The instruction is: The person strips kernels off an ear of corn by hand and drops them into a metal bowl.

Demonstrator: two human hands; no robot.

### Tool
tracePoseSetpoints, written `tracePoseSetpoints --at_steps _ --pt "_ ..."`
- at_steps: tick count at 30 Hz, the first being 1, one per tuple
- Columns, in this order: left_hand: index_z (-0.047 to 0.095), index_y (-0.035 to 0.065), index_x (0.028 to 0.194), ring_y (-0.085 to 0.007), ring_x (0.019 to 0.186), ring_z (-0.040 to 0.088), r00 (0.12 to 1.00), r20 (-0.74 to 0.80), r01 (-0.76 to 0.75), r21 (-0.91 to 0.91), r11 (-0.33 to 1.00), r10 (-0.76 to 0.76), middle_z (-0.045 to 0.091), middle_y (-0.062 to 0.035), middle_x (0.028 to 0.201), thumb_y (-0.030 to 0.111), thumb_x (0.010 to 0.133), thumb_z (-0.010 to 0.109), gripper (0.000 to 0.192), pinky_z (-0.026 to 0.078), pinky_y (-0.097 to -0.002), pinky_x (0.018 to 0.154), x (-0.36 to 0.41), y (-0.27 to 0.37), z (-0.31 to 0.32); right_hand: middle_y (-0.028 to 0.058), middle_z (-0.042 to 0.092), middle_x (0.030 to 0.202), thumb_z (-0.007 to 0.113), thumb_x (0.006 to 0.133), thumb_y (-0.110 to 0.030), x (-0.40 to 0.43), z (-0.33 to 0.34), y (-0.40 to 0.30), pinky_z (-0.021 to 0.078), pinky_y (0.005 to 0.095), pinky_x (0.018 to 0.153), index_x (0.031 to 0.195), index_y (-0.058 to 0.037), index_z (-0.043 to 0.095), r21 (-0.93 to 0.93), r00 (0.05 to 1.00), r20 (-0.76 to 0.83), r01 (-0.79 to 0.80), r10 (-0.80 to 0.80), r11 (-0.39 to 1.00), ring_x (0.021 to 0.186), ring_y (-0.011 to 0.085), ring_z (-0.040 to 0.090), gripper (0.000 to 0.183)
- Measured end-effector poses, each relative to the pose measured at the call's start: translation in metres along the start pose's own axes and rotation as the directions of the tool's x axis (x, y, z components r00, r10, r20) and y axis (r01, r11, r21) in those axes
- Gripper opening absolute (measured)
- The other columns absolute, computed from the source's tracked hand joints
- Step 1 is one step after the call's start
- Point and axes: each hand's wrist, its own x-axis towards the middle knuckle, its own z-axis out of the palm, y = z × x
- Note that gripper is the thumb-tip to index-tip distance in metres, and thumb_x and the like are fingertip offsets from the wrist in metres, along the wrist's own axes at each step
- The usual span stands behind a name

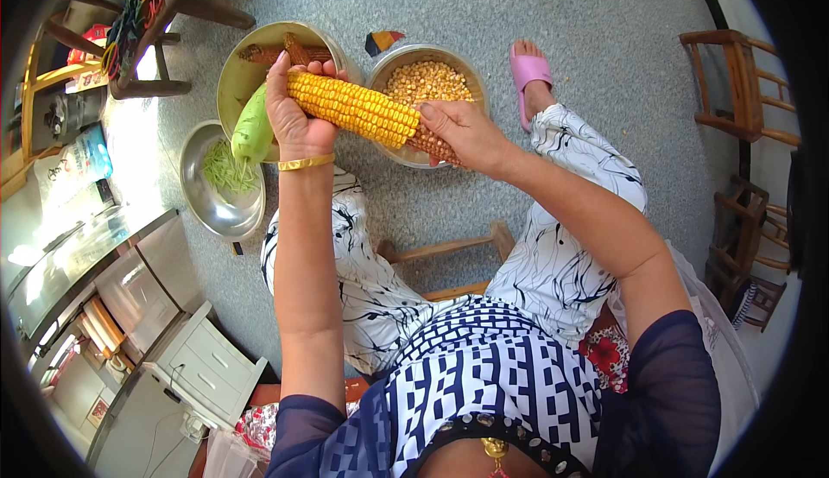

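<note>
My left hand [295, 109], with a gold bracelet at the wrist, holds one end of a yellow ear of corn [353, 105]. At its other end my right hand [469, 135] grips a reddish, kernel-less corncob part [434, 144]; I cannot tell if it is the same ear or a separate cob. Beneath my right hand, a metal basin [482, 83] contains loose corn kernels [431, 81]. A deep pot [227, 76] behind my left hand holds bare reddish corncobs [262, 54]. Beside that hand, a pale green gourd [252, 128] leans at the pot's near side.
A steel bowl [194, 173] of green shreds [227, 167] stands on the grey floor at the left. Wooden chairs [725, 83] line the right wall, and another wooden chair [207, 8] is at upper left. Between my legs runs a wooden stool rail [447, 248].
</note>
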Motion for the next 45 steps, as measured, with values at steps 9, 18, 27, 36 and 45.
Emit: tracePoseSetpoints --at_steps 9,18,27,36,45 --pt "0.052 0.0085 0.067 -0.0192 0.060 0.053 0.997 0.079 -0.023 0.001 1.000 0.023 0.053 -0.0047 0.062 0.021 0.074 0.064 0.019 0.046 -0.0382 0.069 -0.003 0.001 0.000 0.0070 0.059 0.077 0.035 0.093 -0.034 -0.003 0.005 0.004 0.0475 0.0225 0.052 0.095 -0.0004 0.053 0.233 0.994 0.023 -0.113 0.111 0.966 0.059 0.0102 0.058 0.038" --pt "0.053 0.0107 0.064 -0.0207 0.058 0.054 0.998 0.066 -0.020 0.026 0.999 0.018 0.055 -0.0051 0.060 0.025 0.074 0.064 0.021 0.047 -0.0376 0.066 -0.002 0.001 0.001 0.0072 0.058 0.088 0.043 0.089 -0.042 0.002 -0.006 -0.010 0.0504 0.0239 0.062 0.100 -0.0031 0.050 0.260 0.949 0.266 -0.241 0.170 0.935 0.071 0.0119 0.059 0.041" --pt "0.053 0.0112 0.063 -0.0198 0.057 0.054 0.990 0.143 0.018 0.007 1.000 -0.019 0.055 -0.0050 0.060 0.027 0.074 0.064 0.021 0.046 -0.0366 0.067 -0.003 0.003 0.000 0.0056 0.056 0.091 0.043 0.088 -0.041 0.002 -0.006 -0.007 0.0515 0.0236 0.063 0.097 -0.0082 0.045 0.330 0.925 0.359 -0.254 0.128 0.909 0.081 0.0125 0.059 0.034" --pt "0.053 0.0111 0.063 -0.0196 0.058 0.054 0.982 0.187 0.043 -0.022 0.999 -0.038 0.056 -0.0049 0.060 0.027 0.074 0.063 0.022 0.046 -0.0374 0.069 -0.004 0.006 -0.001 0.0100 0.058 0.093 0.040 0.090 -0.039 0.002 -0.007 -0.005 0.0529 0.0249 0.063 0.099 -0.0062 0.046 0.374 0.920 0.374 -0.261 0.113 0.890 0.076 0.0156 0.062 0.034" --pt "0.053 0.0098 0.067 -0.0189 0.063 0.053 0.970 0.236 0.054 0.053 0.997 -0.065 0.053 -0.0037 0.061 0.026 0.076 0.061 0.020 0.044 -0.0366 0.072 -0.007 -0.001 0.001 0.0074 0.058 0.087 0.044 0.086 -0.047 0.003 -0.003 -0.010 0.0516 0.0242 0.061 0.101 -0.0046 0.048 0.241 0.923 0.335 -0.276 0.187 0.931 0.072 0.0136 0.061 0.045"
